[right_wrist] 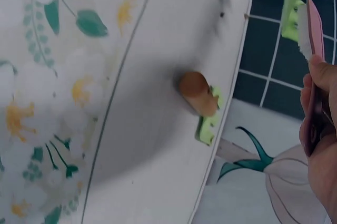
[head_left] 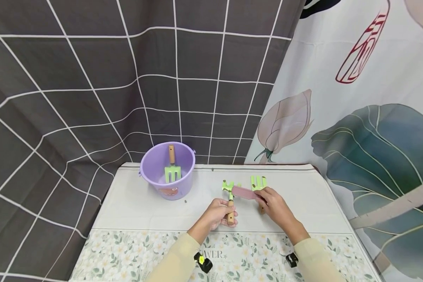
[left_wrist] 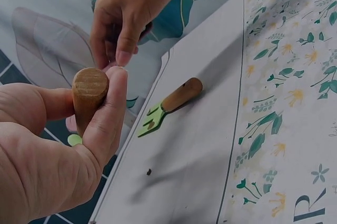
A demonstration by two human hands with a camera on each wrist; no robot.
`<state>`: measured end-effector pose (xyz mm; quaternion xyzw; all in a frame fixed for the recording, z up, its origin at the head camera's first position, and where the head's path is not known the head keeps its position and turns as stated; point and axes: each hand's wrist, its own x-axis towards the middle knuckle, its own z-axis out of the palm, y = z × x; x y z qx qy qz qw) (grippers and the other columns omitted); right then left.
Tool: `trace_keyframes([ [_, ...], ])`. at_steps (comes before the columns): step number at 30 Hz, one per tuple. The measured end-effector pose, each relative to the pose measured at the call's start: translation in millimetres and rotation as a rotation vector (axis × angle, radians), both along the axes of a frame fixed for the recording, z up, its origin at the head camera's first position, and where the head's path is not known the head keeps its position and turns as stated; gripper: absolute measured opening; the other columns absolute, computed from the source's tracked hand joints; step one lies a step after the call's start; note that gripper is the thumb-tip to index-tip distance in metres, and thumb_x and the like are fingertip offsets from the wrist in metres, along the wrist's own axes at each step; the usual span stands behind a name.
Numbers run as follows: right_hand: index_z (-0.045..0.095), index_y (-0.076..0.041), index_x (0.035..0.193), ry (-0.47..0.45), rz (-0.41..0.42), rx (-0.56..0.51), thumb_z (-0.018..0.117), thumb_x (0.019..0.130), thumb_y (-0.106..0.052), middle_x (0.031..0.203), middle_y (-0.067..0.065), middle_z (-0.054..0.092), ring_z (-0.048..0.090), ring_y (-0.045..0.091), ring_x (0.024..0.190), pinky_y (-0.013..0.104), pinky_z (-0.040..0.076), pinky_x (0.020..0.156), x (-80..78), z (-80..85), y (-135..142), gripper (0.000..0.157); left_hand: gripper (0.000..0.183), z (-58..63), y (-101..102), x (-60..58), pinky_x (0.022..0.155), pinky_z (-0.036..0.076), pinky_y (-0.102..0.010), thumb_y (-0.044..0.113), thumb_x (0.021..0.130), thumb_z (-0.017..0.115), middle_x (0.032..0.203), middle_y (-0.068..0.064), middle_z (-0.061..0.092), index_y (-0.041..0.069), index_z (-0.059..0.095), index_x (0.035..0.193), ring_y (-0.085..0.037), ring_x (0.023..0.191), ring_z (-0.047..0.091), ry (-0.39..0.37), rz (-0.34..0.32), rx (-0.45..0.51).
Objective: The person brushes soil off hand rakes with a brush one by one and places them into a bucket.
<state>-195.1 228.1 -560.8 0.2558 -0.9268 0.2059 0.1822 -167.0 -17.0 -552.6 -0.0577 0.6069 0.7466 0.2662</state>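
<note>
My left hand [head_left: 216,214] grips the wooden handle of a small garden rake [head_left: 230,216], its green pronged head pointing away from me. In the left wrist view the handle's round end [left_wrist: 90,88] shows between thumb and fingers. A pink brush [head_left: 244,192] with white bristles is held in my right hand [head_left: 275,205]. Its bristle side faces the rake's green head [right_wrist: 291,16] in the right wrist view, close to it. Brown specks dot the green head. Beyond the right hand, a green garden fork [head_left: 258,182] with a wooden handle lies on the table, partly hidden in the head view.
A purple bucket [head_left: 185,190] stands at the back left of the table, with another green fork [head_left: 172,172] leaning inside, handle up. Small dark crumbs [left_wrist: 149,172] lie on the white cloth [head_left: 134,203]. A floral cloth [head_left: 127,250] covers the front; curtains hang behind.
</note>
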Motion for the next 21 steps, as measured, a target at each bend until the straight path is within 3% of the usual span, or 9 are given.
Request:
trace_keyframes([
  [7,0.075,-0.007,0.112,-0.011,-0.008,0.012,0.078,0.092,-0.009,0.097,0.004,0.067,0.063,0.015,0.086,0.033,0.059,0.070,-1.3,-1.1,-7.2,0.020,0.018,-1.8,2.3,0.9,0.065,0.067,-0.038,0.003,0.101,0.059,0.088,-0.015,0.069,-0.009,0.052,0.113,-0.019,0.060,0.071,-0.005,-0.002,0.001],
  [14,0.076,-0.003,0.109,0.073,-0.025,0.031,0.079,0.091,-0.007,0.093,0.008,0.067,0.065,0.022,0.084,0.038,0.060,0.069,-8.2,4.7,-7.9,0.019,0.021,-2.0,1.5,1.1,0.064,0.067,-0.037,0.004,0.102,0.061,0.087,-0.014,0.068,-0.008,0.050,0.115,-0.018,0.058,0.071,-0.014,-0.003,0.017],
  [21,0.075,-0.003,0.109,0.084,-0.060,-0.002,0.080,0.089,-0.006,0.093,0.009,0.067,0.064,0.024,0.085,0.039,0.059,0.069,-13.4,14.3,-5.5,0.020,0.022,-1.4,1.1,1.6,0.066,0.067,-0.038,0.004,0.101,0.061,0.087,-0.014,0.068,-0.009,0.050,0.114,-0.018,0.058,0.071,-0.016,-0.013,0.016],
])
